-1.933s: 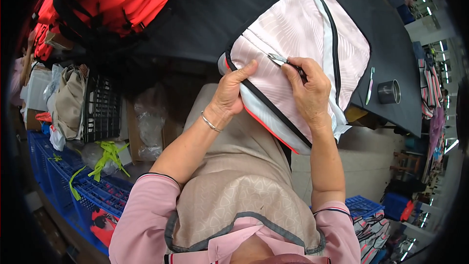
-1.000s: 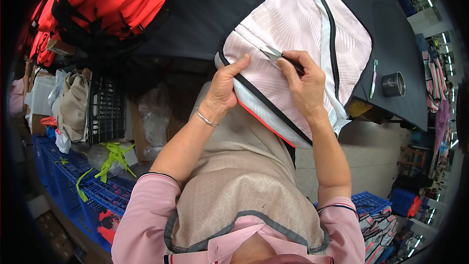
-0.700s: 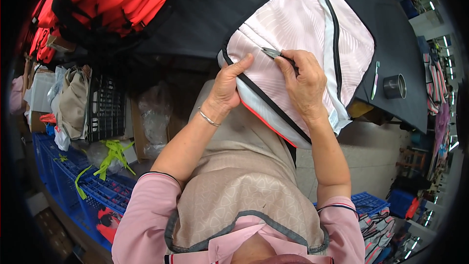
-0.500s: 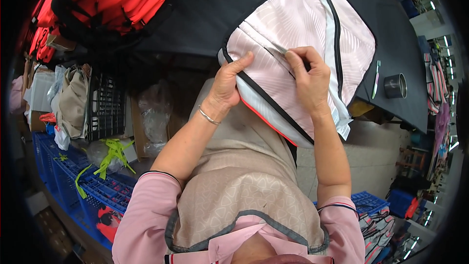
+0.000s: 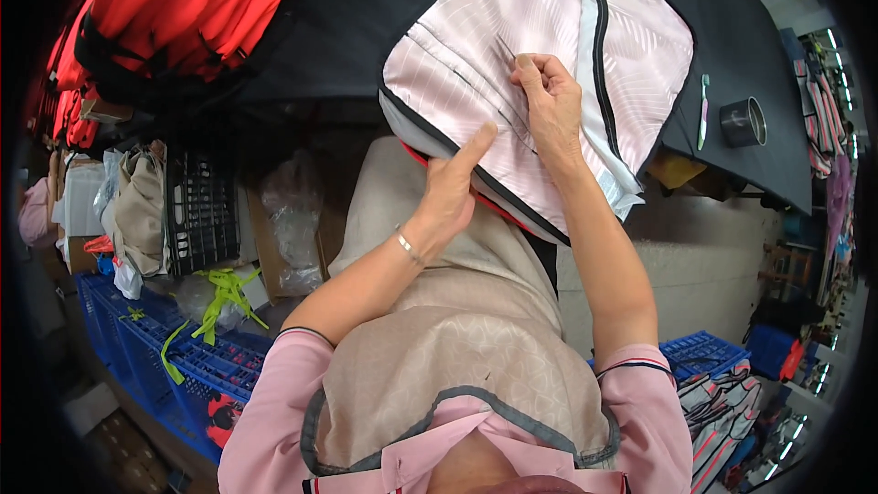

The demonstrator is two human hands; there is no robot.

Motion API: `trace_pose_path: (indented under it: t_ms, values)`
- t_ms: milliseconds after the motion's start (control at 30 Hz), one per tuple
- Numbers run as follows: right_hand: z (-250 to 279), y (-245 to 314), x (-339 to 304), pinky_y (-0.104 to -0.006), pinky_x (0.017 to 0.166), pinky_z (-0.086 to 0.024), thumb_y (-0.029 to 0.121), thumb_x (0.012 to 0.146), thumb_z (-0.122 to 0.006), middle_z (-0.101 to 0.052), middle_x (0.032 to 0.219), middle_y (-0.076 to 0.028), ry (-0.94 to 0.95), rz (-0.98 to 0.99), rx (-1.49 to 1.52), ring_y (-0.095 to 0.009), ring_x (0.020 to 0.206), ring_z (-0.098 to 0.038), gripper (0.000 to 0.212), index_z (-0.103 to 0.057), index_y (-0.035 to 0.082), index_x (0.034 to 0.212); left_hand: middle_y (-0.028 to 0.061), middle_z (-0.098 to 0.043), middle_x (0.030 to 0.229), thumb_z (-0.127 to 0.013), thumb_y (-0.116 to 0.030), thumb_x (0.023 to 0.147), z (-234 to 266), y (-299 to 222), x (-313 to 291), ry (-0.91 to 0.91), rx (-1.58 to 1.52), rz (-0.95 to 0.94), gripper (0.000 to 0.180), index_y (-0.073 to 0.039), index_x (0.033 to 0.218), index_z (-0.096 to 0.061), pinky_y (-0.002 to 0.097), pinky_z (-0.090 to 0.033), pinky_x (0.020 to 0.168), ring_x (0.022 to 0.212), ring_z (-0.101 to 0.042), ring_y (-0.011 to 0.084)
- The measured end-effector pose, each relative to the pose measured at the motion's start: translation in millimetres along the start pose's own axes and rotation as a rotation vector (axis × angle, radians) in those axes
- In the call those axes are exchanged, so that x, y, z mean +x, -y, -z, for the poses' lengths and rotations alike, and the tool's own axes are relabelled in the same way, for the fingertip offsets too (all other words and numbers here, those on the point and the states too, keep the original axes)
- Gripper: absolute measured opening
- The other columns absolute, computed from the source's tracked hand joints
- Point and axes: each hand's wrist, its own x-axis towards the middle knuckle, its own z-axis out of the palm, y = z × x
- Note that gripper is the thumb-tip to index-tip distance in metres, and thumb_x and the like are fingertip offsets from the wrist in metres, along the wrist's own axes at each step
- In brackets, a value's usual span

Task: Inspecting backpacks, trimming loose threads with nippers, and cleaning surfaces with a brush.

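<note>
A pale pink, patterned fabric bag panel [image 5: 640, 55] with black bound edges and a black zipper lies over the table edge and my lap. A slit-like seam with dark lines runs across its left half. My left hand [image 5: 448, 197] is closed on the panel's near edge, thumb on top and fingers hidden underneath. In a pinch, my right hand [image 5: 553, 110] holds a thin, pointed metal tool [image 5: 505, 48] just over the pink cloth, beside the seam. Whether its tip touches the cloth I cannot tell.
The black table [image 5: 357, 27] bears a pile of red-orange fabric [image 5: 174, 0] at the far left, and a toothbrush [image 5: 703, 110] and metal cup [image 5: 743, 122] at the right. A black crate [image 5: 201, 210] and blue crates [image 5: 137, 329] stand lower left. Striped fabric pieces [image 5: 722, 412] lie lower right.
The panel has shifted somewhat left. My left hand has slid right along its near edge. My right hand has moved up and left over the panel, and the metal tool now shows more plainly.
</note>
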Motion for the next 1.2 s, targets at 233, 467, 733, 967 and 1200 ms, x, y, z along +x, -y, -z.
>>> trace_pose_path:
  t_ms: [233,467,733,967,1200]
  values:
    - [30.3,61.7,-40.0,-0.0215,0.068,-0.046,0.014,0.094,-0.066,-0.065,0.085,-0.002,-0.041,0.166,-0.344,-0.007,0.074,-0.058,0.02,-0.066,-0.002,0.104,0.011,-0.057,0.13,-0.069,-0.028,0.093,-14.3,-14.9,4.3,0.097,-0.119,-0.024,0.052,0.0,0.132,-0.05,0.0378,-0.044,0.106,0.121,-0.055,0.0206]
    - [32.2,61.0,-55.8,-0.0301,0.064,-0.05,0.011,0.081,-0.077,-0.065,0.081,-0.009,0.006,0.496,-0.728,-0.02,0.071,-0.062,0.022,-0.067,0.002,0.097,0.0104,-0.058,0.129,-0.062,-0.039,0.096,-15.8,-13.2,2.8,0.174,-0.149,0.056,0.054,0.0,0.131,-0.051,0.0383,-0.042,0.107,0.122,-0.053,0.0207]
    - [33.4,62.0,-52.6,-0.0338,0.063,-0.048,0.015,0.078,-0.078,-0.065,0.079,-0.006,0.038,0.615,-0.787,-0.023,0.071,-0.061,0.021,-0.067,0.004,0.092,0.0079,-0.06,0.126,-0.062,-0.042,0.095,-15.9,-13.3,2.5,0.179,-0.169,0.076,0.052,-0.002,0.128,-0.055,0.0375,-0.043,0.104,0.12,-0.054,0.019]
    - [31.9,57.9,-47.6,-0.0342,0.062,-0.047,0.015,0.078,-0.078,-0.065,0.078,-0.005,0.018,0.678,-0.834,-0.023,0.071,-0.06,0.019,-0.067,0.006,0.09,0.0074,-0.06,0.125,-0.064,-0.042,0.094,-18.5,-14.4,1.3,0.142,-0.187,0.087,0.052,-0.003,0.128,-0.055,0.037,-0.044,0.104,0.119,-0.054,0.0189]
    - [31.6,53.1,-44.5,-0.0342,0.062,-0.048,0.017,0.078,-0.078,-0.064,0.078,-0.004,0.003,0.76,-0.908,-0.022,0.071,-0.06,0.019,-0.067,0.006,0.088,0.0071,-0.06,0.126,-0.064,-0.042,0.094,-20.1,-14.4,-0.1,0.128,-0.197,0.09,0.053,-0.003,0.129,-0.055,0.0374,-0.043,0.104,0.12,-0.054,0.019]
